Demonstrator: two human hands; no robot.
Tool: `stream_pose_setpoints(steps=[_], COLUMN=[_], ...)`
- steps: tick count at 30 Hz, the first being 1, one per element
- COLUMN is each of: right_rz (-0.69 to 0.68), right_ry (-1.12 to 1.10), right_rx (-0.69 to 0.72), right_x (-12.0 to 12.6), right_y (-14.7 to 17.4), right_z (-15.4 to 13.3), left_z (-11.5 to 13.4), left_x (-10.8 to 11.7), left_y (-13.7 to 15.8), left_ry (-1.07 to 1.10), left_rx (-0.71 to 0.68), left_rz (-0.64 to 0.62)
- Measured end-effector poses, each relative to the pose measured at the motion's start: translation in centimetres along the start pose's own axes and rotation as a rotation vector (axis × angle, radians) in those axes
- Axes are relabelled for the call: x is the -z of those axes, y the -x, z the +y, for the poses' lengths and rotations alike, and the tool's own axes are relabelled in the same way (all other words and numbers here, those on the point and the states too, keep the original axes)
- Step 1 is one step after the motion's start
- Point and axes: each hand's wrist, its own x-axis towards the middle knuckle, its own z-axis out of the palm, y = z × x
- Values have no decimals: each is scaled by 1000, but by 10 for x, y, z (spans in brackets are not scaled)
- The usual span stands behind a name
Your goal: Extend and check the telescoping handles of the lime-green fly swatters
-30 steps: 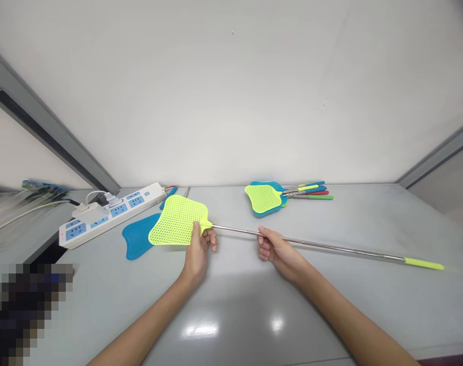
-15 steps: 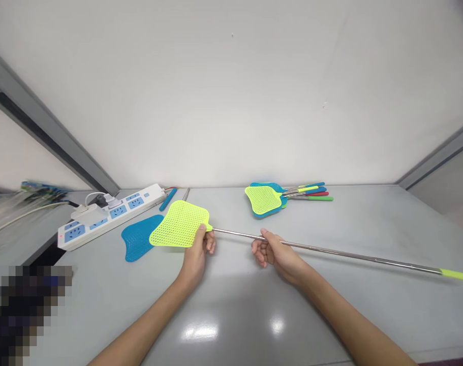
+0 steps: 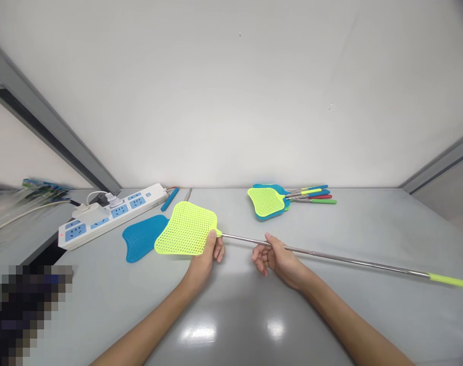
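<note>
A yellow-green fly swatter with a long metal telescopic rod lies across both my hands, raised over the table. My left hand pinches the neck of its perforated head, thumb on top. Farther along, my right hand holds the rod between thumb and curled fingers. The rod slants down to the right, to a yellow-green grip that runs to the frame's edge. Partly behind the swatter's head lies a blue swatter head on the table.
Several swatters with blue, yellow, red and green grips are stacked by the back wall. At left stands a white power strip with plugs in it. A blue grip lies beside it on the grey table.
The swatter has shifted slightly to the right at its head, and more of its grip shows at the right. My left hand has moved right with it, closer to my right hand.
</note>
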Motion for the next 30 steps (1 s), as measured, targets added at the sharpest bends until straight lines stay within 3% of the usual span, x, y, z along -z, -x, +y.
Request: stream_pose_setpoints(steps=[30], right_rz=[-22], right_ry=[15], right_rx=[-22], right_x=[-4], right_y=[1], right_z=[0], left_z=[0], left_x=[-17], left_y=[14], left_ry=[-16], left_rx=[46], left_rz=[-74])
